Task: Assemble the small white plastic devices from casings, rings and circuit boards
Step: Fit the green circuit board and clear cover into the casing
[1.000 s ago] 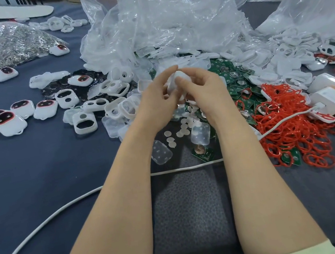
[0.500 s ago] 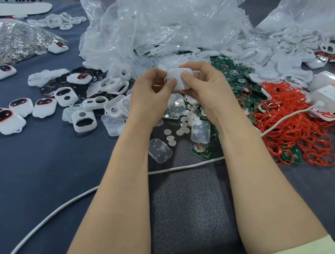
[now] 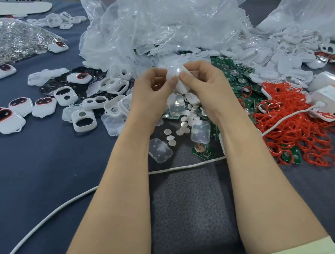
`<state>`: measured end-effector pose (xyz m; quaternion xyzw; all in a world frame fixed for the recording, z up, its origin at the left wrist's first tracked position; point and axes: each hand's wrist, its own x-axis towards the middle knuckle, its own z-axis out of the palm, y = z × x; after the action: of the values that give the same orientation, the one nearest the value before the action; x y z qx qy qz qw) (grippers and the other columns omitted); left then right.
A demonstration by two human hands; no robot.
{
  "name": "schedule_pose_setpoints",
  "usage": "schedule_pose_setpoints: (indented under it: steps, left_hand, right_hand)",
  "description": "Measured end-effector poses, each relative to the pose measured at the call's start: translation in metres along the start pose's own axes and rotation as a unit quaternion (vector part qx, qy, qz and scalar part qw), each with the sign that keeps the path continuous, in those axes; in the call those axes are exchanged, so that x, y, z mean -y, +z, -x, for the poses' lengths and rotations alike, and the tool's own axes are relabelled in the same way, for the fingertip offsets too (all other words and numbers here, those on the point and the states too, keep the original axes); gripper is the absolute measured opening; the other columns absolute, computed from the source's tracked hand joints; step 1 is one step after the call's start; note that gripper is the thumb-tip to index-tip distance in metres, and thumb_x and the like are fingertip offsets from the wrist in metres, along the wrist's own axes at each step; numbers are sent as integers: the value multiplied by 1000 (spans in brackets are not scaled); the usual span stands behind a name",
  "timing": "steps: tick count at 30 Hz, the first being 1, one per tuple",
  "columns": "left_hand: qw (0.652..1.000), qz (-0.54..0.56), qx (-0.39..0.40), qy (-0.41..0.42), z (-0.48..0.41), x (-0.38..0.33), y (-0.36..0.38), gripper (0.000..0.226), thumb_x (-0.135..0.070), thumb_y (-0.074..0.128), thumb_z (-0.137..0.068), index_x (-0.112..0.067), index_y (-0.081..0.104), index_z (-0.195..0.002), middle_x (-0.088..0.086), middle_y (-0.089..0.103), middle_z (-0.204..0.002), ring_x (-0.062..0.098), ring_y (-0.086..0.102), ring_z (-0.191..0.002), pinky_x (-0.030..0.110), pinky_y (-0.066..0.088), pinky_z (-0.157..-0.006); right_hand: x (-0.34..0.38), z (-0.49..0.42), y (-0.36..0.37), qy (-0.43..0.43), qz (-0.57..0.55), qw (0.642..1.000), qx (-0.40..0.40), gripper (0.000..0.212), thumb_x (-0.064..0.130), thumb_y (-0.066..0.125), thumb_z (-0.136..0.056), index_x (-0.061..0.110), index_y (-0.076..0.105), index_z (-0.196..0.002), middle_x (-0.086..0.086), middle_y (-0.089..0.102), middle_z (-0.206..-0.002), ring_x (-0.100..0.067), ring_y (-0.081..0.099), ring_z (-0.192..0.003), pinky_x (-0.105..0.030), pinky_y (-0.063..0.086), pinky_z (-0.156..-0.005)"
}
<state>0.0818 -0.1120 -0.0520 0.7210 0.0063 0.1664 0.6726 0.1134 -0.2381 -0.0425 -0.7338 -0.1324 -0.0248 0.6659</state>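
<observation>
Both hands, left hand [image 3: 152, 87] and right hand [image 3: 203, 82], pinch one white casing [image 3: 178, 79], perhaps snapping halves. Finished devices [image 3: 2, 117] at middle left; red rings [image 3: 293, 129] piled lower right remain.

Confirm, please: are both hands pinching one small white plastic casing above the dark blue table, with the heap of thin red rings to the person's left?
No. The head view shows the heap of thin red rings to the person's right, not left. The left hand and right hand both pinch the small white plastic casing above the dark blue table.
</observation>
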Motion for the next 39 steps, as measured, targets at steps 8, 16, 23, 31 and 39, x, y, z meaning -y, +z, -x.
schedule_pose_setpoints:
  steps: [8,16,23,31,39]
  left_hand:
    - [995,-88,12,35,-1,2,1,5,-18,69,-88,-16,65,-85,-1,67,-77,9,61,-71,24,52,-71]
    - [1000,-10,1,10,-1,1,6,13,-9,67,-89,-9,64,-101,3,68,-91,10,64,-85,21,53,-80]
    - [1000,-13,-20,8,-2,1,1,12,-8,69,-86,-16,60,-85,-1,65,-78,4,61,-69,17,50,-68]
    - [1000,-11,2,-13,1,2,6,8,-14,67,-89,-21,66,-93,-2,69,-91,13,66,-90,34,54,-92]
    - [990,-136,-7,19,-1,5,7,8,-12,64,-90,-20,64,-89,-12,62,-72,4,58,-69,24,50,-76]
  right_hand:
    - [-4,0,1,-12,73,997,19,9,23,63,-90,30,68,-94,3,70,-95,-14,63,-89,-30,53,-85]
    - [-3,-2,2,22,-67,997,-42,9,12,65,-89,19,68,-85,0,68,-79,-14,62,-77,-32,52,-75]
    - [-4,-4,-3,17,13,999,26,12,18,63,-91,26,67,-98,3,70,-93,-13,67,-89,-26,54,-76]
    - [2,-1,2,78,-194,977,-46,11,5,56,-94,13,54,-102,-4,62,-95,-16,66,-79,-25,58,-66]
    - [1,-1,0,-16,76,996,-37,13,15,64,-88,21,63,-100,-7,64,-105,-26,63,-96,-40,56,-84]
